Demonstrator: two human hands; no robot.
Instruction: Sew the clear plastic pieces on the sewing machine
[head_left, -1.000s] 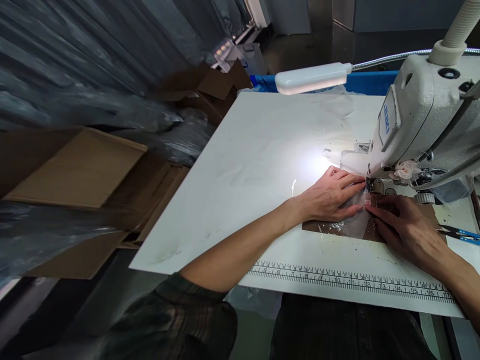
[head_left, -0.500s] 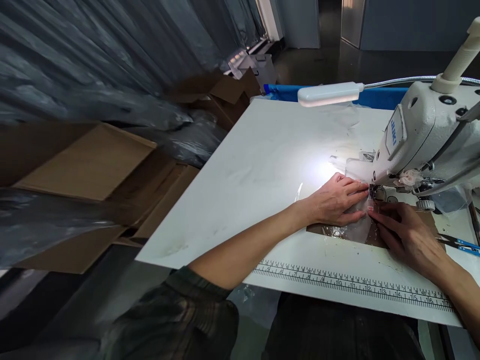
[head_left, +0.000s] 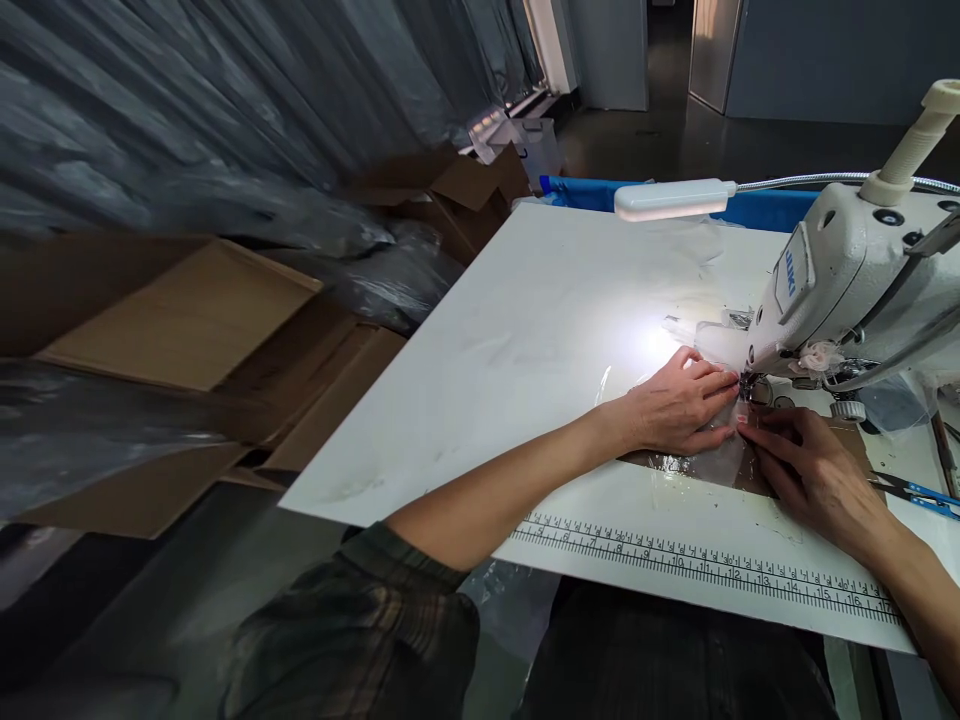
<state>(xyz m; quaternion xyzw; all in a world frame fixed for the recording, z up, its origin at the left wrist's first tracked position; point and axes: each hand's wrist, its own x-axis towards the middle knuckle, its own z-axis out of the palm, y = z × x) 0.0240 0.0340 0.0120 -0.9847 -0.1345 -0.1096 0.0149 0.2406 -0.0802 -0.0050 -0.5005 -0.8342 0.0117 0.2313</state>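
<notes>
My left hand [head_left: 681,405] lies flat, fingers stretched out, on a piece of thin sheer fabric [head_left: 714,468], its fingertips close to the needle area of a white sewing machine [head_left: 840,270]. Across from it, my right hand [head_left: 821,478] has its forefinger and thumb brought together at the fabric's right edge, beside a tiny pinkish spot. The other right-hand fingers curl under and are partly hidden. Beneath the fabric and both hands is a brown, shiny sheet [head_left: 761,482]. The presser foot is small and partly hidden by my left fingertips.
A lamp [head_left: 675,200] on a bendable neck hangs over the white table [head_left: 450,400]. Printed ruler marks [head_left: 675,562] run along its front edge. Blue-handled snips [head_left: 919,492] lie right of my right hand. Open cardboard boxes [head_left: 180,325] and plastic wrapping [head_left: 397,275] stand left.
The whole view has shifted slightly, with the machine and lamp sitting a little lower in the picture. Both hands keep nearly the same place on the fabric.
</notes>
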